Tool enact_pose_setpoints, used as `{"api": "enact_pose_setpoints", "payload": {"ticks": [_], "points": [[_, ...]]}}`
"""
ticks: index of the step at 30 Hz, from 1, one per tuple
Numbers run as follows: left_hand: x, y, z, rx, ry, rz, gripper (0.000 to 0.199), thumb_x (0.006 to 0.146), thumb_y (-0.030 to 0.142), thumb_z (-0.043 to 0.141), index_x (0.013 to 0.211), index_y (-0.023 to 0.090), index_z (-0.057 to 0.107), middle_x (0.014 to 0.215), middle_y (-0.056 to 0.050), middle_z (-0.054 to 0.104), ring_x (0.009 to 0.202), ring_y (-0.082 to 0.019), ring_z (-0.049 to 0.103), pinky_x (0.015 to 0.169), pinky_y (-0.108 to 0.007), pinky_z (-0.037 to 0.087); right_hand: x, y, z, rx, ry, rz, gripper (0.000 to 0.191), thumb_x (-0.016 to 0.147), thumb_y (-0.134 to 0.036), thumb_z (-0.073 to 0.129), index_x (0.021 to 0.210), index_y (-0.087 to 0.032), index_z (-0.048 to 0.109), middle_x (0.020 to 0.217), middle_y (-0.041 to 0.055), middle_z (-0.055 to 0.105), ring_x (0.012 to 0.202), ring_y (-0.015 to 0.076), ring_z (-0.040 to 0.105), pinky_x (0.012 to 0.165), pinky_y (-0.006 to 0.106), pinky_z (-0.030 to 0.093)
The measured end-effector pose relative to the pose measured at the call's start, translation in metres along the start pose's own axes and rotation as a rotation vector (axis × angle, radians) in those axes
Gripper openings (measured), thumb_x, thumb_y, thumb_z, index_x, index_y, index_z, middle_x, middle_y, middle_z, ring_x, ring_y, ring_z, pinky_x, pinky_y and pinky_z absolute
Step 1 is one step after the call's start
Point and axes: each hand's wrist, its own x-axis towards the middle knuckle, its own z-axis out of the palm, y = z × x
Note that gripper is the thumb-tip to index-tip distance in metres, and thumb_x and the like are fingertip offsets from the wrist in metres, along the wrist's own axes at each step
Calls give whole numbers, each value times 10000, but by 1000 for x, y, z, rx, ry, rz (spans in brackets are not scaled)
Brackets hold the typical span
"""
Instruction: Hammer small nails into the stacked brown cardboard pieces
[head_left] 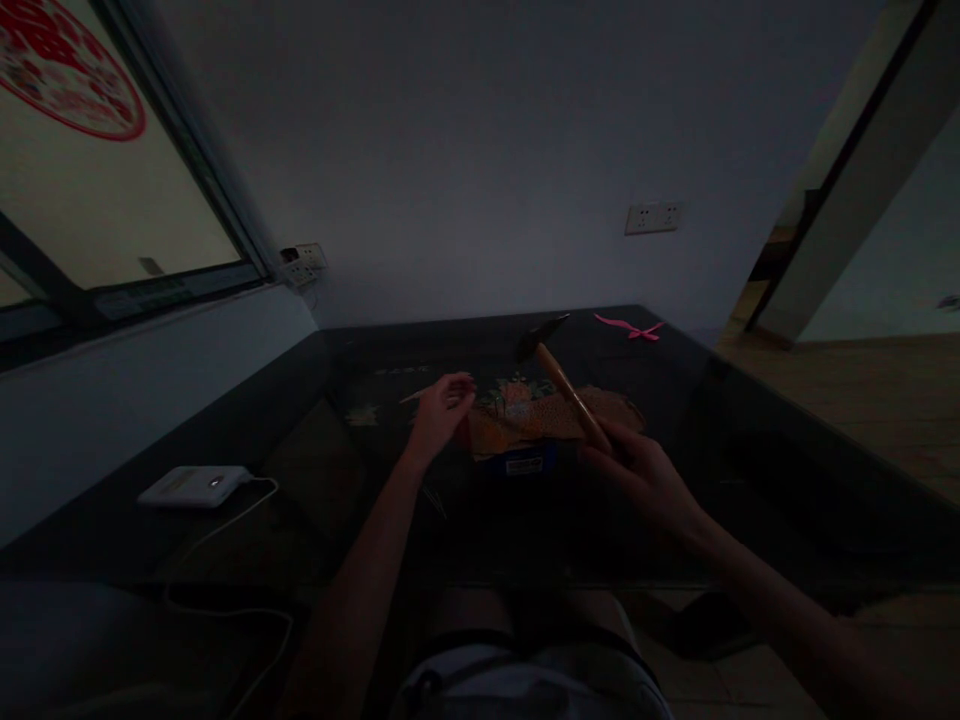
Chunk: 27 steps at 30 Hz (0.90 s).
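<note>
Just right of the frame's centre, we have the hammer point(574, 397) raised at a tilt over the dark table point(675, 390), our right hand point(645, 474) closed around the lower end of its wooden handle. We judge it stiff and head-heavy, the handle smooth, so our low hold gives leverage while a higher one would steady it. Our left hand point(444, 408) is loosely curled beside the brown patterned piece point(529, 422); we cannot tell whether it pinches anything. That piece looks light and bendable, best held by its edge.
</note>
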Motion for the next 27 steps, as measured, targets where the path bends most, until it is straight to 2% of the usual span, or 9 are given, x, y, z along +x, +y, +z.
{"api": "enact_pose_setpoints", "payload": {"ticks": [3, 6, 10, 15, 22, 27], "points": [[-9, -2, 1, 74, -64, -21, 202, 732, 206, 610, 923, 141, 616, 943, -86, 665, 838, -163, 641, 785, -329, 529, 5, 2, 7, 5, 23, -72, 297, 818, -316, 531, 1062, -169, 614, 985, 56, 665, 896, 234, 601, 800, 335, 462], [-12, -6, 7, 114, -97, -44, 182, 713, 180, 625, 890, 141, 643, 886, -77, 682, 786, -165, 654, 751, -327, 546, 10, 4, 14, 13, 39, -93, 278, 825, -292, 521, 1064, -170, 595, 986, 56, 665, 940, 234, 597, 832, 328, 449], [-9, -10, 13, 167, -89, -54, 117, 722, 166, 619, 828, 145, 664, 828, -58, 696, 755, -161, 660, 746, -319, 546, 11, 13, 21, -11, 13, -58, 250, 827, -291, 509, 1021, -162, 601, 957, 60, 670, 911, 232, 606, 816, 328, 453], [-5, -11, 15, 280, -72, 30, 69, 746, 197, 605, 765, 163, 662, 798, -38, 692, 765, -162, 652, 741, -302, 528, 10, 22, 23, 25, -5, -26, 248, 832, -297, 507, 1029, -173, 593, 1007, 70, 663, 969, 245, 590, 871, 369, 433], [-3, -13, 21, 210, -66, 49, 129, 817, 260, 524, 838, 172, 616, 768, -33, 673, 712, -150, 650, 687, -269, 515, 10, 12, 22, 26, -31, 6, 248, 842, -290, 496, 1037, -157, 574, 1022, 92, 658, 980, 250, 587, 876, 378, 425], [-4, -14, 23, 296, -40, 75, 112, 807, 256, 546, 843, 183, 622, 787, -34, 678, 740, -159, 646, 706, -276, 504, 10, 8, 21, -9, -17, -10, 226, 848, -276, 490, 1009, -146, 582, 1005, 95, 659, 982, 248, 582, 877, 371, 419]]}}
